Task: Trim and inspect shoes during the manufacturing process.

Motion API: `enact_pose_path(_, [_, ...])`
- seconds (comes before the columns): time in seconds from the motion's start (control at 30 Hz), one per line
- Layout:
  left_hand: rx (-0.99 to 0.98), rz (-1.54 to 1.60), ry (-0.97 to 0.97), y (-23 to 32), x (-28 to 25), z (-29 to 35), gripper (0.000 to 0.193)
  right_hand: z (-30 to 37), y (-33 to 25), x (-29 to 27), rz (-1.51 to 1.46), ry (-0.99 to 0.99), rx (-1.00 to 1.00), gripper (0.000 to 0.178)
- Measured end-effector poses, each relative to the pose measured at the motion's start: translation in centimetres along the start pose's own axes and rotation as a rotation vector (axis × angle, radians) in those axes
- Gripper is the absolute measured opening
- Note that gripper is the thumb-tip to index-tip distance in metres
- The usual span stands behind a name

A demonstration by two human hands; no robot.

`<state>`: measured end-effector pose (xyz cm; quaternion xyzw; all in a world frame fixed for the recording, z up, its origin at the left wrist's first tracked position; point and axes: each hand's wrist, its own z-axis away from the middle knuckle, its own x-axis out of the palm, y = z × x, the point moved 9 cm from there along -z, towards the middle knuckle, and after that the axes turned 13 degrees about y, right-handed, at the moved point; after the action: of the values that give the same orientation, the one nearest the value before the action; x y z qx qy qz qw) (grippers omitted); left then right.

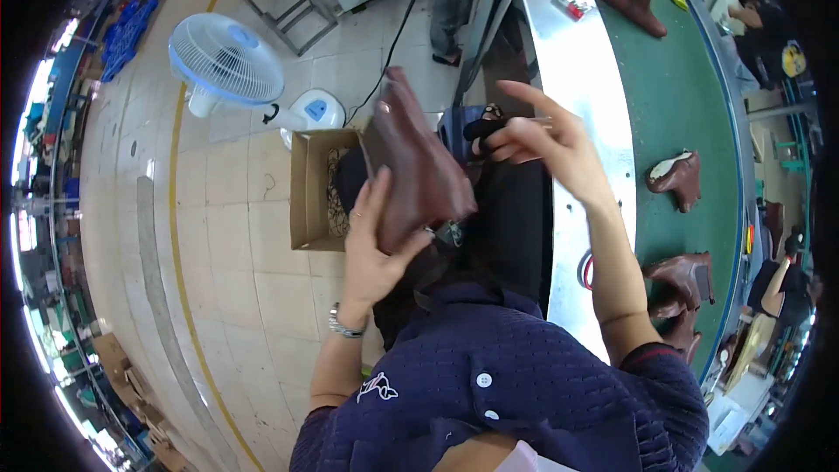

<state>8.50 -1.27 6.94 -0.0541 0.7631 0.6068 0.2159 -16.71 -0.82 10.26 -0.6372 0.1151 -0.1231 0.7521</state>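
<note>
A brown leather boot upper is tilted in front of my lap. My left hand grips it from below and the left side, thumb and fingers on opposite sides. My right hand, slightly blurred, is raised beside the metal worktop's edge, apart from the boot upper. Its index finger stretches out to the left, and the other fingers are partly bent but spread. Black material shows at its fingertips; I cannot tell whether it covers them or lies behind. Part of a dark blue object shows between the boot upper and my right hand.
A cardboard box stands left of my legs. Beyond it are a white fan and its base. The shiny metal worktop runs along my right, beside a green conveyor belt carrying brown boots.
</note>
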Motion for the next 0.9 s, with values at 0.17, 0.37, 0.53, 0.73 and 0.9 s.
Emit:
enact_pose_path(0.17, [-0.781, 0.678, 0.103, -9.3, -3.9, 0.2, 0.063, 1.7, 12.8, -16.5, 1.136, 0.550, -0.218, 0.063])
enact_pose_path(0.37, [-0.971, 0.838, -0.096, -10.2, 0.1, 0.4, 0.056, 6.5, 18.7, -19.7, 1.296, 0.616, -0.095, 0.059])
enact_pose_path(0.53, [-0.910, 0.754, -0.205, -9.5, 3.5, -0.6, 0.068, 5.6, 20.1, -21.1, 0.899, 0.603, 0.205, 0.052])
enact_pose_path(0.73, [-0.711, 0.532, -0.152, -8.9, 5.7, -2.5, 0.074, 3.3, 10.8, -7.6, 0.083, 0.356, 0.067, 0.036])
enact_pose_path(0.9, [-0.593, 0.499, -0.091, -10.1, 2.3, -4.9, 0.068, 0.7, 4.5, 2.0, 0.106, -0.032, 0.340, 0.051])
